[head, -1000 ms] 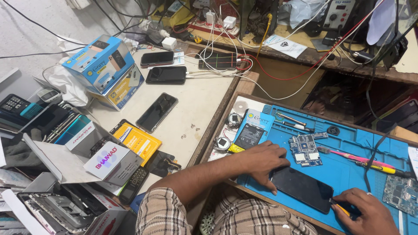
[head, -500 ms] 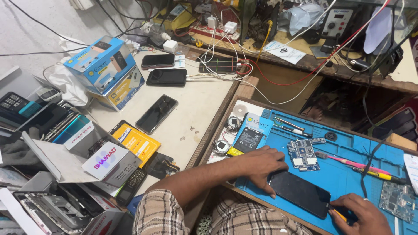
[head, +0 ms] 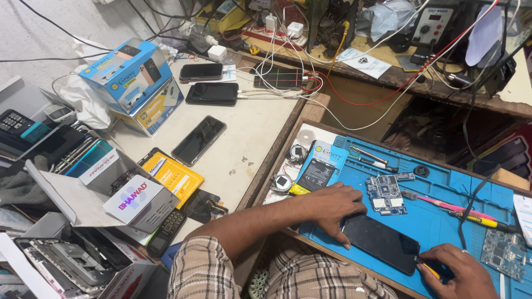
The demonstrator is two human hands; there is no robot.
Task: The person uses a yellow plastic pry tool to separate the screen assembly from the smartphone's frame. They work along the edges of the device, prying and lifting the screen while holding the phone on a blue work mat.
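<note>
Presently, the left hand lies flat and spread, fingers pressing the upper-left end of a dark phone lying lower right of centre on the blue repair mat. At the phone's lower-right corner, the right hand is closed around a yellow-tipped tool, its point meeting the edge. A small circuit board lies just above the phone.

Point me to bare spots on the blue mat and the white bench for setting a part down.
Blue mat: bare between the circuit board, pink tool and dark phone held by left hand and right hand. White bench: bare strip right of the lone black phone. Crowded: cabled back edge, boxes at left.
</note>
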